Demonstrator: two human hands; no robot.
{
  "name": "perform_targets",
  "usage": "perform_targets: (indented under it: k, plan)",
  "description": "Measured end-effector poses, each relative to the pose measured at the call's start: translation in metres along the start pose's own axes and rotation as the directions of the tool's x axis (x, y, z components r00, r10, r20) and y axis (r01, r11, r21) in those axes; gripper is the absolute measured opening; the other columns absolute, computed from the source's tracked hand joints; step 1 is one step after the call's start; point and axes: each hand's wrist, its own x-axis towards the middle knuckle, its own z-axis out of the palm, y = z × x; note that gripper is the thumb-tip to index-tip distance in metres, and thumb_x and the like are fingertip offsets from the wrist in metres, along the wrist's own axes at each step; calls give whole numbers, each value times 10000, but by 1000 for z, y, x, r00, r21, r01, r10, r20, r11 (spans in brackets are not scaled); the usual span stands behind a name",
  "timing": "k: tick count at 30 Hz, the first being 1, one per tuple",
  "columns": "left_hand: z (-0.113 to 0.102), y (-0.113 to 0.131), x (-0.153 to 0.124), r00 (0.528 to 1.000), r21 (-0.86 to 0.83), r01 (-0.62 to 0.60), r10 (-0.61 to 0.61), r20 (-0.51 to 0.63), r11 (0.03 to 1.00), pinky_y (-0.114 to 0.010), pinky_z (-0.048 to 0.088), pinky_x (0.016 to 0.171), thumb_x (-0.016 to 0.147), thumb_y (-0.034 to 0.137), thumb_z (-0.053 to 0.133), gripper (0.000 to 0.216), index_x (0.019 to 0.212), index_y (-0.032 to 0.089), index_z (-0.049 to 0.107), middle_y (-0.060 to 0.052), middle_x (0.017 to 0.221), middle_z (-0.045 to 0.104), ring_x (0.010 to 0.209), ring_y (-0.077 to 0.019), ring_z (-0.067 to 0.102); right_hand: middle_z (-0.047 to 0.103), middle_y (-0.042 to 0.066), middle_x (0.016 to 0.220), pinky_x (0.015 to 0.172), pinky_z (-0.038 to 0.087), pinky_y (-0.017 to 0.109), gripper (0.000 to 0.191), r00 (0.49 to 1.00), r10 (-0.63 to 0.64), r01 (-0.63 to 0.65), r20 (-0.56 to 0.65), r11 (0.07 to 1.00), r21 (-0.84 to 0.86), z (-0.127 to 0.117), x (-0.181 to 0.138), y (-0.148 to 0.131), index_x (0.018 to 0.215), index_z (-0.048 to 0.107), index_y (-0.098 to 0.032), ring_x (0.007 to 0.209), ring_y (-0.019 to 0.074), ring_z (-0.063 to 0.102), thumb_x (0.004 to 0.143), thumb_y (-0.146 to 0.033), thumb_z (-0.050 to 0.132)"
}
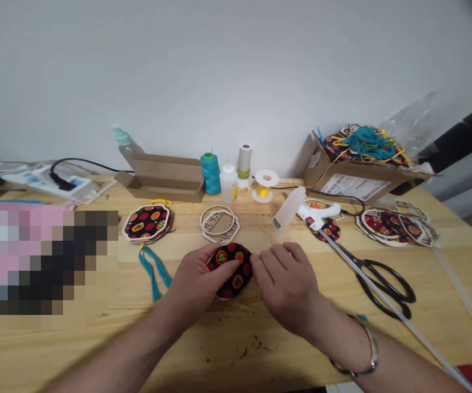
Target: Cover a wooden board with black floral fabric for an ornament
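Closest to the camera, bare forearms [137, 337], with a metal bracelet [371, 349] round the right wrist. Holding a round black cloth patch [238, 281], printed with red and orange flowers, between both hands over the wooden table [189, 224]. Pinching its left side with the left hand [195, 281], thumb laid across the top and fingers tucked beneath. Touching its right edge with the right hand [287, 278], fingers curled in; cannot tell whether pinching it or merely pressing.

Just beyond the grip, overlapping wooden frames [219, 239]. Left of the grip, a teal ribbon [149, 275], and past that a stack of framed patches [145, 224]. Right of the grip and a little beyond, a tilted squeeze bottle [288, 210], a white glue gun [326, 212] and black-handled scissors [395, 278]. Farther right, a pile of patches and frames [377, 224].

Well beyond the grip, near the wall [236, 82], left to right: an open cardboard box [168, 188], a teal thread spool [211, 176], a small bottle [228, 188], a white tube [244, 159], a yellow thread spool [262, 192]. Beyond and right, a larger box [354, 185], heaped with patches and tangled thread [369, 143].
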Motion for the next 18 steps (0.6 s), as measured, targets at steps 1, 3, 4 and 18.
perform_targets:
  k: [1, 3, 4, 18]
  plan:
    - [0, 0, 0, 1000, 2, 2, -2, -1, 1000, -192, 502, 629, 666, 285, 709, 228, 883, 216, 697, 23, 767, 731, 689, -131, 640, 538, 56, 647, 600, 290, 362, 169, 1000, -1, 1, -1, 1000, 1, 0, 0, 0, 744, 607, -138, 638, 191, 403, 820, -113, 458]
    - [0, 0, -1, 1000, 2, 7, -7, -1, 1000, -193, 503, 621, 668, 286, 707, 224, 879, 212, 697, 22, 760, 729, 681, -132, 638, 535, 54, 639, 601, 287, 359, 169, 1000, -1, 1, -5, 1000, 10, 0, 1, 0, 737, 606, -138, 636, 189, 399, 819, -110, 461]
    - [-1, -1, -1, 1000, -2, 7, -7, -1, 1000, -195, 504, 619, 669, 290, 706, 224, 879, 211, 697, 22, 759, 729, 680, -133, 638, 535, 53, 637, 601, 287, 357, 163, 1000, 0, 1, -8, 1000, 18, 0, 1, 1, 736, 605, -137, 635, 188, 399, 816, -110, 466]
    - [-1, 1, -1, 999, -45, 34, -33, 10, 998, -228, 516, 612, 660, 294, 707, 257, 896, 193, 693, 5, 750, 728, 663, -146, 646, 553, 33, 645, 623, 307, 340, 105, 995, 101, -97, -24, 987, 129, 9, -2, 5, 747, 595, -142, 659, 178, 434, 809, -120, 513]
